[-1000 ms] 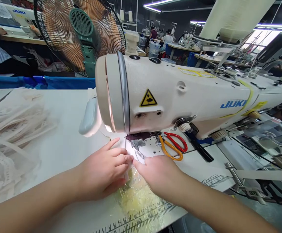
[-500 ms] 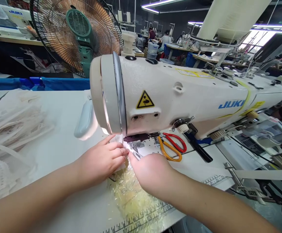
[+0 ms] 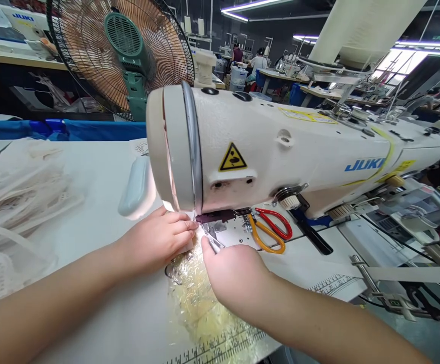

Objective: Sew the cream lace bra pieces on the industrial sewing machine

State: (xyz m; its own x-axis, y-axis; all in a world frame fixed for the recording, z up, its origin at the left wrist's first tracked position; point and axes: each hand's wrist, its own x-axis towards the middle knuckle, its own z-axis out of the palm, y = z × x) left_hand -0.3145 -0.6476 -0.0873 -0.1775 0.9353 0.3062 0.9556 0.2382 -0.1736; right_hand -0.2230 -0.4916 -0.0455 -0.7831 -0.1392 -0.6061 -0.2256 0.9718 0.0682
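My left hand (image 3: 163, 236) lies at the needle end of the white sewing machine (image 3: 243, 136), fingers close together and bent over a piece of white fabric (image 3: 186, 246). Its thumb is hidden. Just right of it, my right hand (image 3: 237, 273) has its thumb pointing toward the needle area; its other fingers are out of sight beneath. A slim silver metal piece (image 3: 215, 244) shows beside that thumb, and I cannot make out whether the hand holds it. A small gap separates the hands. Under them, clear film over yellowish material (image 3: 201, 308) covers the tabletop.
Orange-handled scissors (image 3: 267, 236) and a red-handled pair (image 3: 276, 222) lie under the machine arm. Pale lace strips (image 3: 18, 202) are heaped at left. A light blue oblong object (image 3: 133, 187) sits behind my left hand. A large fan (image 3: 123, 45) stands beyond the table; people work farther back.
My left fingertips have moved up toward the needle, away from my right thumb, which they met before. The right hand has barely moved. The view has shifted slightly.
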